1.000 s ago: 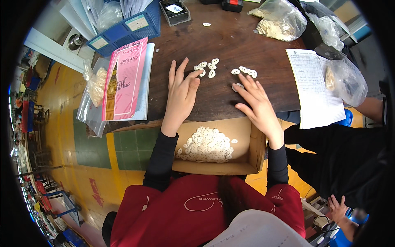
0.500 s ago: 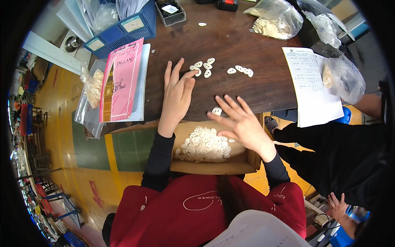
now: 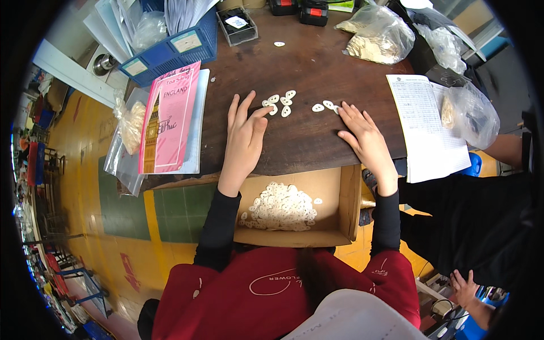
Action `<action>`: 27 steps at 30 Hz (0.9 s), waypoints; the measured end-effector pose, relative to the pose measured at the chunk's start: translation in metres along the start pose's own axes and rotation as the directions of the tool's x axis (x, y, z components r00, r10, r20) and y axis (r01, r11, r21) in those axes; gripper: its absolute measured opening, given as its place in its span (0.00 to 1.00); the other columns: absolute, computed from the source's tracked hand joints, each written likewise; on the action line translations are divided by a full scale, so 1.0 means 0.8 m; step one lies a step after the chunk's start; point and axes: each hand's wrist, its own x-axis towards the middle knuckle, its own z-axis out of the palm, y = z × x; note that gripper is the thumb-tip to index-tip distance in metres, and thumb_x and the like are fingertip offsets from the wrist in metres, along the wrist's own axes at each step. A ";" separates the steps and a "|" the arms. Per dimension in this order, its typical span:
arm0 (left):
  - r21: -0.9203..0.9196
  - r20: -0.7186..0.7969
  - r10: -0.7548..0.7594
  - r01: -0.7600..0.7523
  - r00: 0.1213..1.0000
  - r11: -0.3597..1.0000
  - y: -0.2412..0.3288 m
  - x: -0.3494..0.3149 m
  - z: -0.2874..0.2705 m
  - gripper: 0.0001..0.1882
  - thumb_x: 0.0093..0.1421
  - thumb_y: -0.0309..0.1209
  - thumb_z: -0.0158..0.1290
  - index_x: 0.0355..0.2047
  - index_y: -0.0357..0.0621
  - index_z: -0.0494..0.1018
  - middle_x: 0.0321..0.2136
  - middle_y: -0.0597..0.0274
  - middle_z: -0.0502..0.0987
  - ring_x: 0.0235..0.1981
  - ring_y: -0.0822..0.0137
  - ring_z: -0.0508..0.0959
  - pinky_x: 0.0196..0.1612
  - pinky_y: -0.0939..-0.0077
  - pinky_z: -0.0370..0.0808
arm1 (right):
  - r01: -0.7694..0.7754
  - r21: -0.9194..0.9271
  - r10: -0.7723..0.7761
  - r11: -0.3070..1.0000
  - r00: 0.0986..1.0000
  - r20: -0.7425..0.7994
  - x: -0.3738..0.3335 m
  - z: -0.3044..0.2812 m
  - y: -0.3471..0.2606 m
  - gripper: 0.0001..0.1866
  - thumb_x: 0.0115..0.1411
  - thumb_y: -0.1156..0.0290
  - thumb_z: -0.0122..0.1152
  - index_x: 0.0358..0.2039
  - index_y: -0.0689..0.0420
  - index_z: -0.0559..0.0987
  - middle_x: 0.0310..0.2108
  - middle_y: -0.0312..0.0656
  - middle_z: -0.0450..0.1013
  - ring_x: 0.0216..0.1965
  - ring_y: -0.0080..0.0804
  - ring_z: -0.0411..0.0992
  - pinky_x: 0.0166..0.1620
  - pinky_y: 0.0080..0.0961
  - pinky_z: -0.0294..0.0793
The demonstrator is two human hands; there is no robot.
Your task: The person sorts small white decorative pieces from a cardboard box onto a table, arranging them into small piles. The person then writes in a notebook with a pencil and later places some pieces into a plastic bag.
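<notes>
My left hand (image 3: 243, 139) rests on the dark wooden table (image 3: 306, 141) with its fingers spread. Its index fingertip touches a small cluster of white, rounded flat pieces (image 3: 285, 102), each with small holes. To the right, my right hand (image 3: 369, 141) lies palm down with its fingers stretched out. Its fingertips cover part of a second short row of the same white pieces (image 3: 318, 107), so some are hidden. Below the table edge, a cardboard box (image 3: 334, 222) holds a heap of these pieces (image 3: 280, 207).
At the left are a pink booklet (image 3: 184, 119), a bagged item (image 3: 131, 127) and a blue file basket (image 3: 175, 50). A single white piece (image 3: 279, 43) lies farther back. Rightward are an open notebook (image 3: 416, 122) and plastic bags (image 3: 377, 42). Someone in black stands at the right.
My right hand has moved away and rightward from the table's front edge to the right row. The piece under its fingers earlier no longer shows there. My left hand stays by its cluster.
</notes>
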 end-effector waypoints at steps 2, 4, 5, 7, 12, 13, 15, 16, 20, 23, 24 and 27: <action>-0.002 -0.001 0.010 -0.010 1.000 1.000 -0.002 -0.001 0.000 0.31 0.79 0.53 0.32 0.55 0.48 0.80 0.71 0.50 0.63 0.76 0.42 0.49 0.74 0.49 0.49 | 0.054 0.004 -0.054 0.999 0.998 0.023 -0.017 -0.001 -0.009 0.32 0.68 0.52 0.59 0.68 0.52 0.71 0.70 0.46 0.66 0.73 0.46 0.60 0.74 0.47 0.56; -0.005 0.002 0.008 -0.008 1.000 1.000 -0.003 -0.002 0.001 0.32 0.79 0.53 0.29 0.55 0.49 0.79 0.71 0.52 0.63 0.76 0.45 0.48 0.75 0.50 0.48 | 0.081 0.020 -0.082 0.997 0.993 0.080 -0.040 -0.005 -0.027 0.33 0.67 0.52 0.60 0.69 0.51 0.70 0.70 0.45 0.66 0.74 0.46 0.59 0.74 0.51 0.54; -0.004 -0.001 0.007 -0.007 1.000 1.000 -0.004 -0.002 0.002 0.32 0.79 0.53 0.29 0.55 0.49 0.79 0.71 0.52 0.63 0.76 0.45 0.48 0.75 0.50 0.48 | 0.073 0.030 -0.077 0.997 0.986 0.146 -0.050 -0.004 -0.041 0.35 0.65 0.50 0.60 0.70 0.49 0.69 0.71 0.43 0.65 0.74 0.45 0.58 0.75 0.52 0.52; -0.004 -0.007 0.005 -0.005 1.000 1.000 -0.005 -0.002 0.002 0.32 0.79 0.53 0.28 0.55 0.49 0.79 0.71 0.52 0.63 0.77 0.45 0.48 0.75 0.50 0.48 | 0.200 0.037 -0.203 0.979 0.958 0.204 -0.064 -0.001 -0.071 0.37 0.63 0.48 0.61 0.71 0.47 0.69 0.71 0.41 0.65 0.74 0.43 0.58 0.75 0.54 0.51; -0.026 -0.039 0.024 -0.025 0.999 0.999 -0.006 -0.001 0.003 0.30 0.78 0.53 0.32 0.55 0.47 0.79 0.69 0.47 0.64 0.75 0.39 0.51 0.73 0.47 0.51 | 0.288 0.484 -0.469 0.826 0.827 0.308 -0.048 -0.011 -0.084 0.38 0.63 0.47 0.61 0.71 0.47 0.69 0.71 0.44 0.65 0.74 0.45 0.59 0.75 0.55 0.52; -0.032 -0.042 0.029 -0.030 0.999 0.999 -0.006 -0.001 0.002 0.30 0.78 0.53 0.32 0.55 0.47 0.79 0.69 0.46 0.64 0.75 0.39 0.51 0.73 0.47 0.51 | 0.277 0.564 -0.509 0.778 0.805 0.306 -0.036 -0.012 -0.078 0.37 0.64 0.47 0.61 0.70 0.47 0.70 0.71 0.46 0.65 0.73 0.46 0.60 0.75 0.54 0.52; -0.047 -0.051 0.033 -0.036 0.998 0.998 -0.007 0.000 0.002 0.30 0.78 0.53 0.32 0.55 0.47 0.79 0.69 0.46 0.64 0.75 0.39 0.51 0.73 0.47 0.51 | 0.317 0.579 -0.486 0.751 0.859 0.159 -0.005 -0.013 -0.058 0.32 0.68 0.53 0.60 0.69 0.50 0.71 0.71 0.49 0.64 0.73 0.49 0.59 0.75 0.51 0.55; -0.053 -0.042 0.011 -0.013 0.999 0.998 -0.007 0.000 0.001 0.34 0.79 0.54 0.27 0.55 0.49 0.79 0.70 0.51 0.64 0.76 0.46 0.49 0.75 0.51 0.48 | 0.274 0.496 -0.360 0.824 0.929 0.084 0.010 -0.009 -0.052 0.31 0.68 0.54 0.60 0.69 0.51 0.71 0.72 0.50 0.62 0.74 0.50 0.58 0.74 0.49 0.55; -0.111 -0.081 -0.018 0.009 0.997 0.994 -0.007 0.001 -0.001 0.34 0.78 0.55 0.29 0.54 0.46 0.79 0.68 0.48 0.66 0.75 0.41 0.52 0.73 0.48 0.52 | 0.020 0.039 -0.023 0.999 0.997 0.070 0.040 0.009 -0.044 0.35 0.68 0.53 0.60 0.70 0.57 0.68 0.73 0.52 0.59 0.74 0.52 0.55 0.74 0.45 0.56; -0.152 -0.125 -0.037 0.017 0.992 0.988 -0.006 0.001 -0.003 0.35 0.78 0.56 0.28 0.53 0.45 0.80 0.68 0.49 0.67 0.75 0.42 0.52 0.74 0.50 0.51 | 0.094 0.083 -0.107 0.992 0.981 0.165 0.015 0.014 -0.062 0.35 0.67 0.59 0.61 0.72 0.56 0.65 0.75 0.52 0.56 0.76 0.52 0.52 0.76 0.45 0.51; -0.162 -0.139 -0.049 0.026 0.989 0.987 -0.007 0.001 -0.003 0.35 0.78 0.55 0.28 0.53 0.44 0.80 0.67 0.50 0.67 0.75 0.43 0.52 0.74 0.50 0.51 | 0.130 0.080 -0.142 0.988 0.974 0.176 0.001 0.016 -0.073 0.36 0.67 0.57 0.61 0.72 0.56 0.65 0.75 0.52 0.56 0.76 0.51 0.52 0.76 0.47 0.50; -0.191 -0.143 -0.105 0.076 0.984 0.979 -0.010 0.001 -0.005 0.38 0.78 0.57 0.24 0.53 0.44 0.80 0.68 0.53 0.67 0.75 0.48 0.53 0.75 0.51 0.49 | 0.253 0.177 -0.293 0.951 0.920 0.259 -0.040 0.009 -0.103 0.41 0.62 0.52 0.64 0.72 0.55 0.66 0.75 0.49 0.55 0.76 0.51 0.52 0.76 0.49 0.52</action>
